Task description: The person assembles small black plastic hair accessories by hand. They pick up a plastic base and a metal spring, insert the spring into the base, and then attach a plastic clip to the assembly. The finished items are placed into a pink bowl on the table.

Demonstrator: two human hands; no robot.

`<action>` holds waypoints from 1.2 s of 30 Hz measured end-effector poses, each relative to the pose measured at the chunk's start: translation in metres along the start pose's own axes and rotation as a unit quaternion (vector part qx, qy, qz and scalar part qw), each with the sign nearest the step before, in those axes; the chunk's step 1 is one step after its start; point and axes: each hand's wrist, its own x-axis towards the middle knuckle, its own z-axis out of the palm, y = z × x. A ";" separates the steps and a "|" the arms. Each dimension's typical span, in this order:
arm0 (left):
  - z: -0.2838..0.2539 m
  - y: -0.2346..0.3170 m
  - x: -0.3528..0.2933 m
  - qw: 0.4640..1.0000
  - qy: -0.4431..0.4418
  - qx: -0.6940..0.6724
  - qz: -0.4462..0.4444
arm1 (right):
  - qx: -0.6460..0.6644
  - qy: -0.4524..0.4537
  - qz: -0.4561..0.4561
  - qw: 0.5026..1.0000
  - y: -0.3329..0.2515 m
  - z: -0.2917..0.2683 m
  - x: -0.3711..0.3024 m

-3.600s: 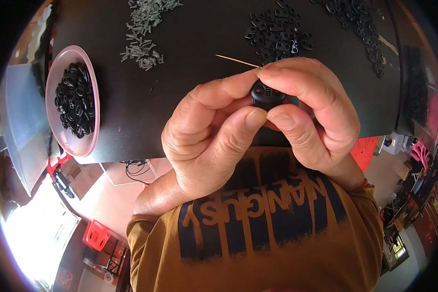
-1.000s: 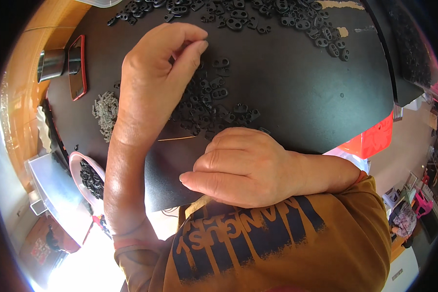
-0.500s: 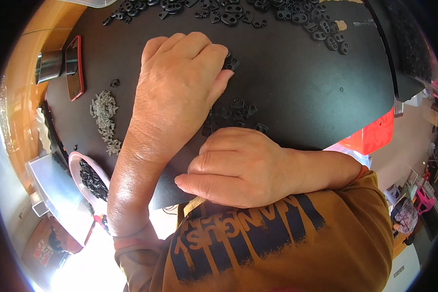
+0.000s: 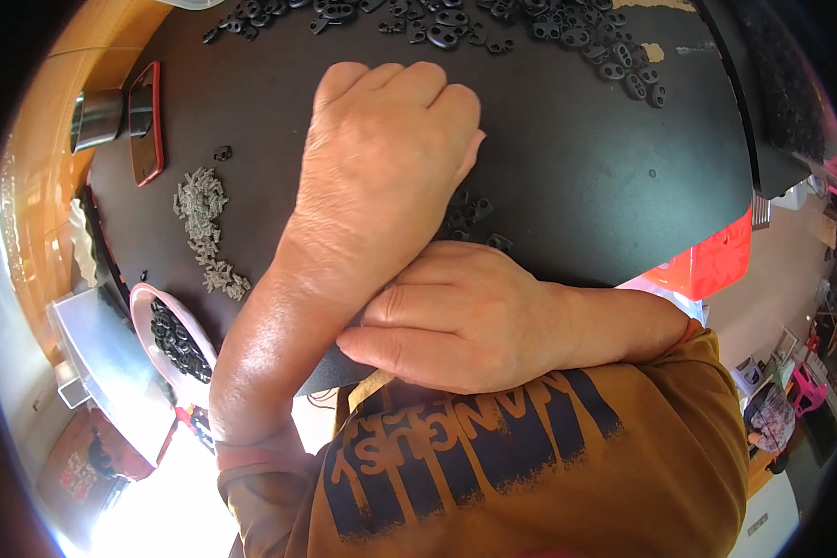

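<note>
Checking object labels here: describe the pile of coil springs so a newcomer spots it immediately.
On the black table, look left of the left hand. Below and right of the red-edged phone lies the pile of coil springs, a loose strip trailing toward the left forearm. Its pale grey colour sets it apart from the black cord-lock parts.

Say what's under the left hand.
Black cord-lock pieces show beside the left hand, on the black tabletop. Directly beneath, its palm covers everything; can't tell what's there.

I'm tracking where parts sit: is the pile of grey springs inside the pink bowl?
No, the grey springs lie on the black table, while the pink bowl shows black pieces inside.
</note>
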 end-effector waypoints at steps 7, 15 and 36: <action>0.006 0.004 0.006 0.998 0.017 0.048 0.024 | -0.010 0.008 -0.044 0.999 0.003 0.003 0.005; -0.033 0.007 -0.070 0.895 0.133 -0.360 -0.228 | 0.033 0.016 0.048 0.998 -0.002 -0.020 0.009; -0.042 0.036 -0.171 0.670 0.248 -0.614 -0.337 | 0.115 -0.117 0.216 0.963 -0.035 0.029 0.029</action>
